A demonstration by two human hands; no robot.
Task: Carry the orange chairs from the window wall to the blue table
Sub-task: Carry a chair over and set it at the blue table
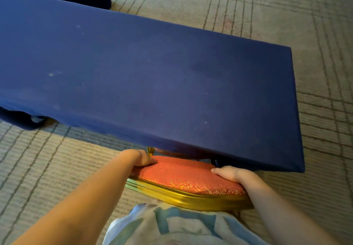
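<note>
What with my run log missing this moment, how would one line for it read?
orange chair: far end under blue table edge | left hand: grips its left side | right hand: grips its right side

No text, label, brand or number can be read. Blue-draped bench (152,68) — pale specks only. Orange chair seat (187,177) — a woven swirl pattern, no lettering. Blue shapes on the shirt (181,223) cannot be made out as letters.
</note>
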